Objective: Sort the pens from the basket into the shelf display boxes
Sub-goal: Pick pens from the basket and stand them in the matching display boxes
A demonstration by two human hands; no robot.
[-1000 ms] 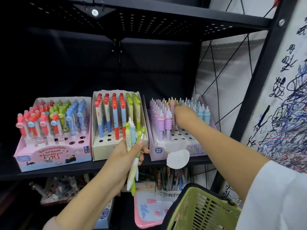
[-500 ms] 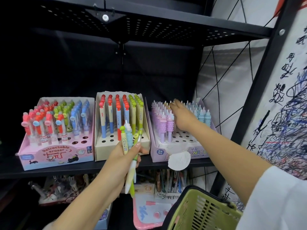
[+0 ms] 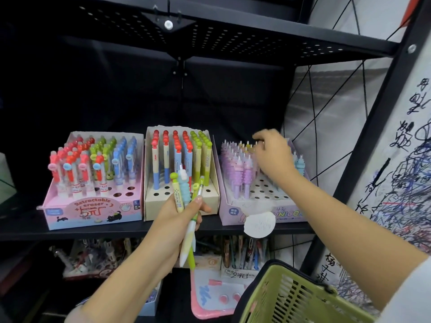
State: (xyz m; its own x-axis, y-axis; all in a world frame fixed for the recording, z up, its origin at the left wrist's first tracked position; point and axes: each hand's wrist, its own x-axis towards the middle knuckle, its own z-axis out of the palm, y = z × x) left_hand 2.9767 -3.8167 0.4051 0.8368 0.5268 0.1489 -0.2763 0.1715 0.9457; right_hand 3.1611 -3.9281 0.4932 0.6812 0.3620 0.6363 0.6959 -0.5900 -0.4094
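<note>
**Desk:** What is the left hand (image 3: 179, 220) doing with that bundle?

**Photographer:** It grips a small bunch of pens (image 3: 186, 206), fingers and thumb curled round the barrels, caps up and tips hanging below the fist. In my judgement it serves as a holding rack, so the other hand can file one pen at a time. Just above and behind that grip stands the cream display box (image 3: 182, 197), with empty holes along its front rows.

**Desk:** And the right hand (image 3: 271, 155)?

**Photographer:** It reaches over the lilac display box (image 3: 268, 213), up and to the right of the bunch. The fingers are loosely bent down among the pastel pen tops at the back rows. Whether they pinch a pen cannot be told; the fingertips are blurred.

**Desk:** Where is the basket?

**Photographer:** The green basket (image 3: 300, 297) hangs below and to the right of the left grip, apparently slung on the right arm, probably so both hands are free at the shelf. Its contents do not show.

**Desk:** The third box?

**Photographer:** The pink eraser-pen box (image 3: 93, 210) sits to the left of the grip, a few front holes open. The pale blue ribbed pen in the bunch looks matched to the lilac box, likely next.
</note>
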